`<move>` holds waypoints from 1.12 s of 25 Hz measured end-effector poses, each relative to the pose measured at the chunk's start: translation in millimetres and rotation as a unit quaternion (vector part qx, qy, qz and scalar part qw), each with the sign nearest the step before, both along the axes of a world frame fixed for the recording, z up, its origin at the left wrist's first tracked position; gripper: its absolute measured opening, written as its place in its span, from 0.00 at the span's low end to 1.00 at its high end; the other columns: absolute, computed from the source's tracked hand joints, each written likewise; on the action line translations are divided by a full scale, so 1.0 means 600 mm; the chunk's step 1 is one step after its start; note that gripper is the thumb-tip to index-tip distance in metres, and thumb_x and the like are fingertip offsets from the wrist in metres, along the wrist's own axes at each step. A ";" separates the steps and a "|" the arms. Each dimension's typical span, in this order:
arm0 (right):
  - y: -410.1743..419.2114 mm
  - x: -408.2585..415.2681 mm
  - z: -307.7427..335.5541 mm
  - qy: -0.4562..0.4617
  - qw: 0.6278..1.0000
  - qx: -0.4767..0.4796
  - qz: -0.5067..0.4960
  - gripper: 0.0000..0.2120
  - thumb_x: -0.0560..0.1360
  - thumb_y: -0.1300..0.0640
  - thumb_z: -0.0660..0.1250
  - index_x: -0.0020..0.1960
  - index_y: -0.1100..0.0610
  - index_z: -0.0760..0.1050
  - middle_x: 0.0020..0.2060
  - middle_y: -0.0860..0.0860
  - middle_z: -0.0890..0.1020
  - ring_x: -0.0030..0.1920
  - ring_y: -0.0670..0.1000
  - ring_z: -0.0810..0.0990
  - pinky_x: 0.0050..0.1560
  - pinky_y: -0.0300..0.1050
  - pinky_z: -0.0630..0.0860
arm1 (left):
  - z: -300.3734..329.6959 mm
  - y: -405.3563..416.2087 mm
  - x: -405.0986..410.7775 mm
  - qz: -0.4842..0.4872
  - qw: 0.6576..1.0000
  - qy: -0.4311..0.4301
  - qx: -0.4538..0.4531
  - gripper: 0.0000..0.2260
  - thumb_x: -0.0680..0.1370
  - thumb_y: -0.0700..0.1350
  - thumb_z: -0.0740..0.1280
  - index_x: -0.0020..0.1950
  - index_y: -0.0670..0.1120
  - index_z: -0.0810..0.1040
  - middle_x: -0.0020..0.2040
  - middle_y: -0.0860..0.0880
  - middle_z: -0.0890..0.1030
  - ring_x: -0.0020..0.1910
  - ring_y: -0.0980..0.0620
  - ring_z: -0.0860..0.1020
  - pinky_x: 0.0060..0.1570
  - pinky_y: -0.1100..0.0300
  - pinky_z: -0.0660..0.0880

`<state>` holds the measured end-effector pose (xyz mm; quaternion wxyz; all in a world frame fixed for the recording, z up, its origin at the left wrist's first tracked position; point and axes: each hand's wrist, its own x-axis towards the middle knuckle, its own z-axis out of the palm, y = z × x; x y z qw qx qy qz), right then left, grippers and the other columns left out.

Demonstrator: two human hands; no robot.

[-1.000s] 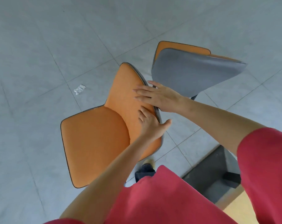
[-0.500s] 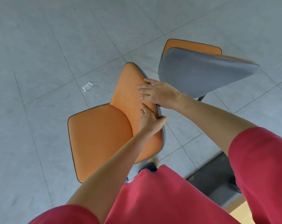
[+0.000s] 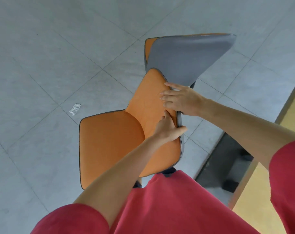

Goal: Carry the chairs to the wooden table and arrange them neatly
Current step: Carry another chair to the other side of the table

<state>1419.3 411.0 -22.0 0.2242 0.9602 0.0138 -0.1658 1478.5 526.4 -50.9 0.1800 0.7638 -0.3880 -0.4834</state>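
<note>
An orange chair (image 3: 109, 146) with a grey back shell is right below me on the tiled floor. My left hand (image 3: 168, 130) grips the top edge of its backrest, fingers on the orange front and thumb over the grey rim. My right hand (image 3: 180, 100) holds the same edge a little farther up, fingers curled over onto the orange face. A second chair (image 3: 185, 59), showing its grey back and an orange strip, stands just beyond, almost touching. The wooden table (image 3: 261, 200) edge shows at the lower right.
A crumpled bit of wrapper (image 3: 75, 109) lies on the grey tiles left of the chair. A dark shadowed gap with a black table base (image 3: 231, 176) runs along the table's side. Open floor spreads to the left and far side.
The view has swung so the chair sits more to the right and the wooden table edge has come into sight. Both hands keep their hold on the backrest.
</note>
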 end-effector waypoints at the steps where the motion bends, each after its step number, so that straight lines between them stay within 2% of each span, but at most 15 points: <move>1: 0.022 -0.011 0.005 0.007 1.000 -0.013 -0.023 0.17 0.77 0.63 0.58 0.65 0.54 0.71 0.68 0.51 0.71 0.73 0.52 0.61 0.74 0.54 0.40 | 0.005 0.016 0.003 -0.037 0.999 -0.004 -0.006 0.33 0.72 0.49 0.66 0.70 0.38 0.55 0.59 0.40 0.76 0.58 0.41 0.75 0.49 0.53 0.72; 4: 0.097 -0.038 0.010 0.022 0.995 -0.032 -0.089 0.18 0.76 0.62 0.58 0.65 0.55 0.70 0.66 0.51 0.74 0.72 0.53 0.63 0.73 0.53 0.35 | 0.020 0.078 0.022 -0.157 0.987 0.004 -0.017 0.29 0.73 0.49 0.65 0.68 0.37 0.60 0.44 0.47 0.75 0.48 0.46 0.76 0.38 0.61 0.68; 7: 0.173 -0.045 0.015 0.005 0.988 -0.030 -0.149 0.16 0.75 0.62 0.58 0.62 0.56 0.72 0.63 0.51 0.76 0.70 0.52 0.65 0.72 0.51 0.34 | 0.030 0.135 0.042 -0.228 0.973 0.010 -0.027 0.27 0.74 0.48 0.65 0.66 0.35 0.62 0.38 0.47 0.73 0.43 0.49 0.73 0.36 0.63 0.66; 9: 0.219 -0.048 0.013 -0.013 0.987 -0.037 -0.158 0.15 0.75 0.62 0.57 0.61 0.55 0.72 0.62 0.50 0.77 0.69 0.52 0.67 0.74 0.51 0.37 | 0.031 0.174 0.051 -0.269 0.962 0.017 -0.040 0.25 0.74 0.46 0.65 0.65 0.35 0.63 0.36 0.49 0.70 0.40 0.49 0.70 0.35 0.63 0.64; 12: 0.290 -0.066 0.005 0.006 0.977 -0.024 -0.212 0.16 0.76 0.60 0.56 0.63 0.54 0.71 0.64 0.51 0.75 0.69 0.53 0.67 0.75 0.50 0.42 | 0.024 0.226 0.057 -0.341 0.939 0.016 -0.039 0.23 0.74 0.44 0.65 0.64 0.36 0.63 0.44 0.41 0.74 0.48 0.39 0.74 0.37 0.62 0.64; 13: 0.312 -0.072 0.001 0.010 0.972 -0.006 -0.233 0.16 0.77 0.60 0.56 0.64 0.55 0.70 0.65 0.51 0.74 0.70 0.53 0.65 0.76 0.48 0.44 | 0.020 0.240 0.059 -0.370 0.928 0.011 -0.041 0.22 0.74 0.45 0.65 0.63 0.37 0.64 0.41 0.45 0.73 0.45 0.41 0.74 0.36 0.62 0.63; 16: 0.365 -0.079 -0.004 -0.014 0.959 0.040 -0.279 0.15 0.78 0.58 0.55 0.62 0.55 0.71 0.64 0.51 0.75 0.69 0.53 0.67 0.74 0.45 0.53 | 0.011 0.273 0.070 -0.429 0.903 -0.001 -0.039 0.18 0.74 0.46 0.65 0.61 0.45 0.65 0.36 0.55 0.68 0.34 0.57 0.69 0.32 0.65 0.62; 19: 0.401 -0.078 -0.004 -0.039 0.949 0.065 -0.307 0.13 0.77 0.58 0.56 0.59 0.55 0.73 0.57 0.51 0.79 0.63 0.54 0.73 0.70 0.46 0.63 | 0.013 0.291 0.086 -0.452 0.891 -0.007 -0.038 0.13 0.73 0.45 0.65 0.55 0.49 0.65 0.34 0.55 0.67 0.32 0.58 0.67 0.29 0.67 0.63; 21: 0.425 -0.076 -0.005 -0.053 0.944 0.070 -0.317 0.13 0.77 0.58 0.56 0.58 0.56 0.74 0.55 0.51 0.80 0.60 0.54 0.75 0.68 0.46 0.66 | 0.013 0.308 0.095 -0.465 0.885 -0.008 -0.039 0.15 0.73 0.45 0.65 0.58 0.47 0.66 0.37 0.54 0.70 0.34 0.56 0.69 0.32 0.68 0.66; 25: 0.497 -0.079 -0.015 -0.075 0.927 0.084 -0.358 0.12 0.76 0.61 0.55 0.54 0.58 0.75 0.49 0.52 0.82 0.53 0.55 0.77 0.62 0.47 0.70 | 0.003 0.351 0.103 -0.496 0.868 -0.018 -0.021 0.20 0.73 0.44 0.66 0.63 0.45 0.67 0.53 0.43 0.77 0.50 0.45 0.76 0.51 0.53 0.74; 28: 0.565 -0.081 -0.009 -0.091 0.903 0.096 -0.410 0.11 0.74 0.62 0.56 0.49 0.59 0.77 0.43 0.53 0.83 0.46 0.55 0.79 0.50 0.46 0.76 | 0.004 0.386 0.112 -0.530 0.847 -0.035 0.003 0.28 0.73 0.47 0.67 0.71 0.50 0.62 0.64 0.46 0.74 0.60 0.46 0.73 0.62 0.50 0.71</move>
